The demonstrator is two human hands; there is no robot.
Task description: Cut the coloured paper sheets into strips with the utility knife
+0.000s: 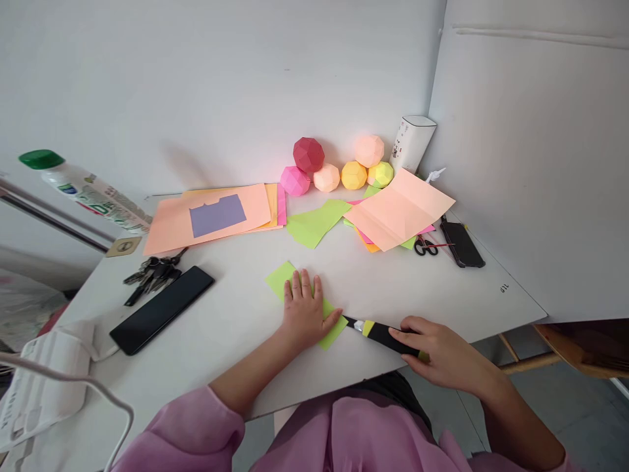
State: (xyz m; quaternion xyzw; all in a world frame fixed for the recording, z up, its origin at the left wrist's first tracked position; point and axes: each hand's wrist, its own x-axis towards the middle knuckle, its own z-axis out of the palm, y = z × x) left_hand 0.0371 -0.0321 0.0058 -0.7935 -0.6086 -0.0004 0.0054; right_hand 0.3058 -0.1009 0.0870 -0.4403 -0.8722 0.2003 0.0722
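A folded strip of light green paper (282, 278) lies on the white table under my left hand (308, 311). That hand is flat, its fingers spread and pressing the paper down. My right hand (432, 351) is wrapped round the black and yellow handle of a utility knife (386, 334). The knife's dark blade reaches the right end of the strip, close to my left thumb; its tip is hidden at the paper. Beyond my left hand lies an irregular light green paper piece (317, 221).
Paper polyhedron balls (308, 155) stand by the wall. A peach sheet (400, 210) tops a paper pile near black scissors (426, 246) and a phone (462, 244). Leftward are stacked sheets (170, 226), keys (156, 274), a black phone (162, 310), a bottle (93, 190) and a power strip (44, 387).
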